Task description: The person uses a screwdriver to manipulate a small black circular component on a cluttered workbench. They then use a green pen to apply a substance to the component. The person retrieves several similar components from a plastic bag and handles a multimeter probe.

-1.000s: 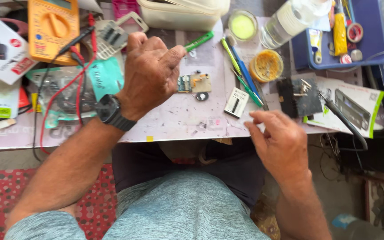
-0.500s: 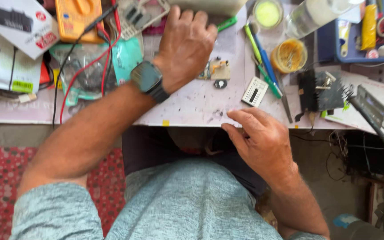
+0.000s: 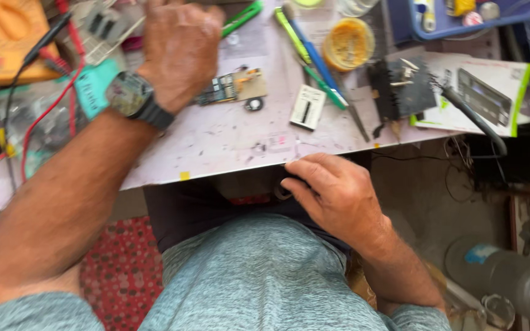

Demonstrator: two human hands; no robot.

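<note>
Left hand (image 3: pixel 179 49) loosely curled, empty, above circuit board (image 3: pixel 231 87), right hand (image 3: pixel 332 193) gripping table edge (image 3: pixel 216 168)

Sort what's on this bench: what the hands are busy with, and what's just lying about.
In hand:
- left hand over the small circuit board
- right hand at the table edge, fingers curled

Lying about:
- orange multimeter
- yellow round tin
- black heat sink
- small white box

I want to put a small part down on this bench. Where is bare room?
Bare tabletop lies along the near edge, between the small circuit board and the right hand. The far side is crowded: tweezers, yellow tin, black component, multimeter.
</note>
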